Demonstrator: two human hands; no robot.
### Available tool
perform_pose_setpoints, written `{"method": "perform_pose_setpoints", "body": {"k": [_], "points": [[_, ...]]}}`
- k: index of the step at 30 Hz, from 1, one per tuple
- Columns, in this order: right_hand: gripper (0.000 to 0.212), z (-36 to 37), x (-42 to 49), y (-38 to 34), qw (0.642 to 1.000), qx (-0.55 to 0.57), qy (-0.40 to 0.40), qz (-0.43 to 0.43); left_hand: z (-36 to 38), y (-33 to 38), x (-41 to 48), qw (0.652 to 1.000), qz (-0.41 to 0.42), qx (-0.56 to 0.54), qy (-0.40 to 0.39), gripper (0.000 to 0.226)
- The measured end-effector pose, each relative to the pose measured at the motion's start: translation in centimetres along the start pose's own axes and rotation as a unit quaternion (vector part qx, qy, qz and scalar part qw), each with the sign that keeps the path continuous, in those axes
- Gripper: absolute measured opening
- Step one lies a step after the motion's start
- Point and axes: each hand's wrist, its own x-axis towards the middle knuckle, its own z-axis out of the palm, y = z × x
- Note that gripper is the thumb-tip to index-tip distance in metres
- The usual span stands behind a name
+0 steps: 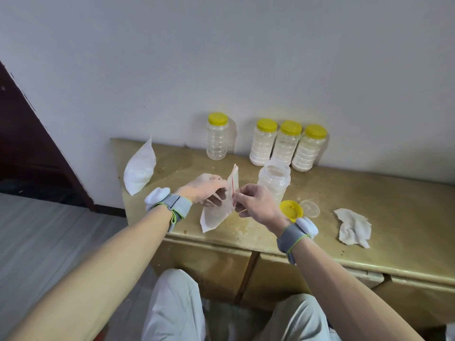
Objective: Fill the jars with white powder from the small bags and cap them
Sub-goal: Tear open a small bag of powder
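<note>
Small bag [218, 212] held above the bench [369, 200], just left of the open jar [274, 180], red seal strip uppermost. Left hand [204, 189]: fingers curled round the bag's side. Right hand [256, 201]: fingers pinching the strip edge. Yellow lid [290, 209] lies on the near right of the jar. Three filled capped jars [285, 143] stand behind it.

You have 5 jars: 4 capped jars [217, 136] [263, 142] [286, 143] [309, 148] and 1 open jar [274, 179]. You have 2 bags: 1 held bag [216, 215] and 1 full bag [139, 168]. There is 1 loose yellow lid [291, 209], 1 clear disc [309, 207] and 1 crumpled tissue [353, 227].
</note>
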Motion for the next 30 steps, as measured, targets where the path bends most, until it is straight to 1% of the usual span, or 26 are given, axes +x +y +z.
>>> {"method": "perform_pose_setpoints", "body": {"k": [4,6,9,11,13,14,16,18,19,21,22,23,25,28,30], "points": [[0.015,-0.1,0.0,-0.6,0.999,-0.032,0.009,-0.012,0.3,0.7,0.2,0.998,0.016,0.059,0.000,0.017],[0.014,-0.3,-0.1,-0.8,0.999,-0.039,0.021,-0.010,0.1,1.0,0.2,0.996,0.030,0.083,0.002,0.020],[0.009,-0.9,-0.3,-1.0,0.998,-0.034,0.056,0.001,-0.7,1.3,-0.1,0.991,0.045,0.123,0.017,0.021],[0.010,-1.5,-0.5,-1.2,0.994,-0.054,0.094,0.006,-1.5,1.5,-0.3,0.989,0.054,0.132,0.043,0.020],[0.013,-1.9,-0.5,-1.5,0.989,-0.090,0.118,0.009,-2.3,1.9,-0.5,0.987,0.065,0.127,0.068,0.021],[0.012,-1.9,-0.5,-1.8,0.987,-0.112,0.117,0.011,-2.6,2.1,-0.6,0.987,0.068,0.125,0.073,0.020],[0.013,-1.5,-0.3,-2.7,0.985,-0.144,0.097,0.016,-3.0,2.7,-0.8,0.985,0.078,0.133,0.074,0.018],[0.024,-0.8,0.0,-3.7,0.983,-0.166,0.067,0.032,-3.1,3.1,-1.0,0.981,0.089,0.153,0.076,0.013],[0.027,-0.5,0.3,-4.1,0.978,-0.197,0.056,0.035,-3.0,3.3,-1.0,0.980,0.093,0.161,0.079,0.011],[0.018,-0.3,1.0,-5.0,0.951,-0.302,0.060,0.012,-3.2,3.6,-1.1,0.976,0.102,0.172,0.090,0.008],[0.013,-0.5,1.4,-5.3,0.938,-0.341,0.065,0.004,-3.6,3.7,-1.1,0.972,0.108,0.183,0.100,0.008],[0.014,-0.7,1.6,-6.0,0.931,-0.358,0.073,-0.001,-4.3,3.8,-1.2,0.967,0.115,0.199,0.114,0.009],[0.017,-1.5,1.9,-7.1,0.930,-0.356,0.086,0.001,-6.1,4.0,-1.5,0.962,0.112,0.211,0.129,0.009],[0.012,-1.9,1.9,-8.0,0.935,-0.339,0.106,0.010,-7.8,4.0,-1.9,0.975,0.094,0.173,0.106,0.007],[0.010,-1.4,2.1,-7.6,0.941,-0.322,0.103,0.008,-7.7,3.5,-1.9,0.977,0.078,0.178,0.093,0.006]]}}
